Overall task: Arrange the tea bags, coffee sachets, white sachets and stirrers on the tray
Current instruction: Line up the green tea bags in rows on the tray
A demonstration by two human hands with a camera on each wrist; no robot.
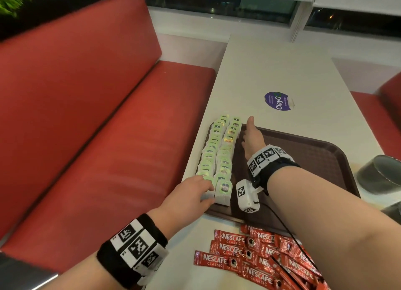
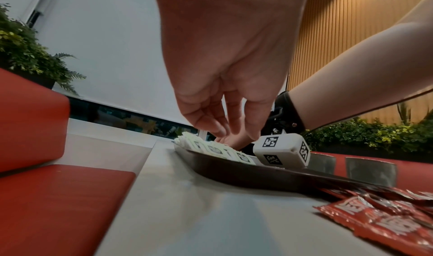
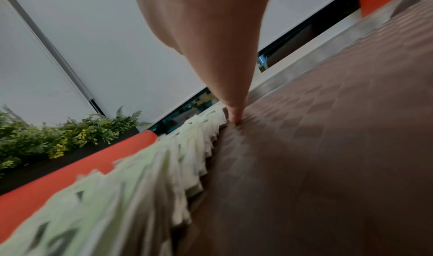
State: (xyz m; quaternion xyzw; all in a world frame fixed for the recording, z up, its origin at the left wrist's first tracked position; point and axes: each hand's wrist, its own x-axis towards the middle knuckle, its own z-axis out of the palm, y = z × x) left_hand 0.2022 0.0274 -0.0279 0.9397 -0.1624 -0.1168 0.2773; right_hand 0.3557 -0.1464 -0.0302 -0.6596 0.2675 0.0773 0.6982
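- Two long rows of green-and-white paper tea bags (image 1: 219,153) stand on edge along the left side of the dark brown textured plastic tray (image 1: 321,159), which lies on the pale rectangular table (image 1: 271,73)
- The left hand (image 1: 188,197) meets the near end of the rows, fingers loosely bent and slightly apart; whether they pinch a bag or only press it cannot be told
- The right hand (image 1: 252,138) lies flat and straight-fingered against the inner flank of the rows, fingers together, reaching to the far tray rim
- Risk, as a judgement: the bags lean on one another, so uneven pressure from either end, or lifting the flanking hand early, could topple a row sideways across the tray floor
- Risk: the trailing wrist cable could snag the heap of red foil coffee sachets (image 1: 256,253) lying on the table just before the tray's near edge
- Head view alone shows both rows whole, the sachet heap's extent, and a purple round sticker (image 1: 277,101); no white sachets or stirrers appear
- Left-wrist view alone shows the bent left fingers (image 2: 211,123) from below, over the tray's raised rim (image 2: 234,171)
- Right-wrist view alone shows a fingertip (image 3: 236,119) touching the tray floor just beside the blurred bag edges (image 3: 145,171)
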